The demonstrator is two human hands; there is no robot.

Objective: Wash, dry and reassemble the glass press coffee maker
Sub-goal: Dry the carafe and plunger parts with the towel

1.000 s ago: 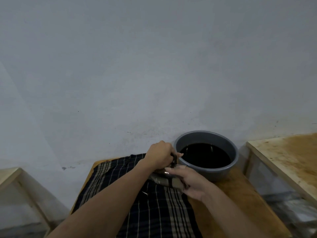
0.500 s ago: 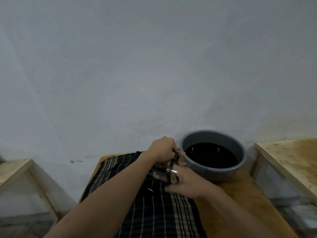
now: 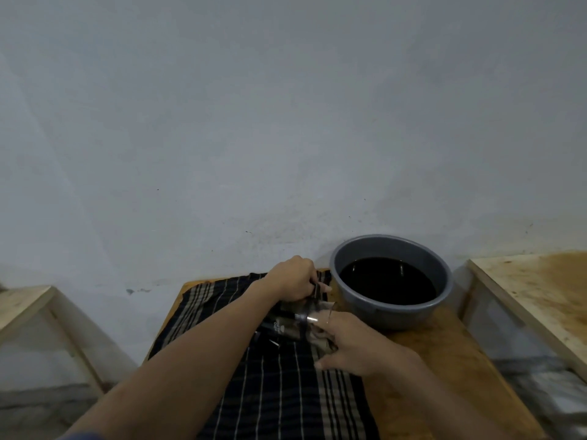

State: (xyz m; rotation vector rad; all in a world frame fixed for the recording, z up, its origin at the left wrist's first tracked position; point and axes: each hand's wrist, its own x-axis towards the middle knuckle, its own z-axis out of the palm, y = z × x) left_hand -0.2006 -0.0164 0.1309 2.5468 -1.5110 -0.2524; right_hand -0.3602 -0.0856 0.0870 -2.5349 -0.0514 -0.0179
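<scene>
Both hands are down on the glass coffee press (image 3: 297,323), which lies tipped on its side on the dark plaid cloth (image 3: 273,385) near the middle of the wooden table (image 3: 451,369); the left hand (image 3: 293,277) sits at the press's 12 o'clock, fingers curled tight round a black part at its top, likely the handle, though the fist hides most of it; the right hand (image 3: 352,344) comes in from 4 o'clock, fingers spread and fairly straight, resting against the glass body with the thumb stretched out flat on the cloth; the glass catches a bright glint between the two hands, and small white print shows on its side; at 2 o'clock from the press, just beside it, stands the grey plastic basin (image 3: 441,300), holding very dark liquid; whether the press touches the basin I cannot tell; the cloth covers the left half of the table and runs down toward 6 o'clock; pale wooden tables flank the scene, one (image 3: 22,306) at 9 o'clock, another, stained brown (image 3: 540,287), at 3 o'clock; a grey-white wall (image 3: 286,122) fills everything above.
</scene>
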